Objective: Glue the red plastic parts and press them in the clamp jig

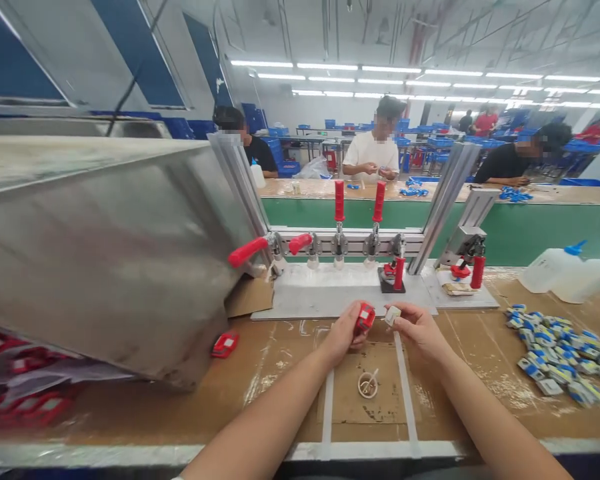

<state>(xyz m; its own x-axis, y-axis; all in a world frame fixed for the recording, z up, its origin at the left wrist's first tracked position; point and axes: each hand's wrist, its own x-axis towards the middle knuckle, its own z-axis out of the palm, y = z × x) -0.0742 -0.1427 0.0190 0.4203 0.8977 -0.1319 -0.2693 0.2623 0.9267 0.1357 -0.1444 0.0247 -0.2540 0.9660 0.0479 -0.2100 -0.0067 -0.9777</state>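
Near the middle of the bench, my left hand (347,331) is closed around a red part (365,316) that has a pale square on its face. Just to the right, my right hand (417,325) pinches a small whitish square piece (392,315) between thumb and fingers. A narrow gap separates the two pieces. Below my hands, a small round cup (367,385) with a thin white stick in it sits on a cardboard sheet (350,410) taped to the bench.
Behind my hands stands a metal frame with red-handled clamps (339,200). A large metal box (105,267) and a red part (225,345) are left. Blue-and-white pieces (560,350) and bottles (547,270) lie right. People sit opposite.
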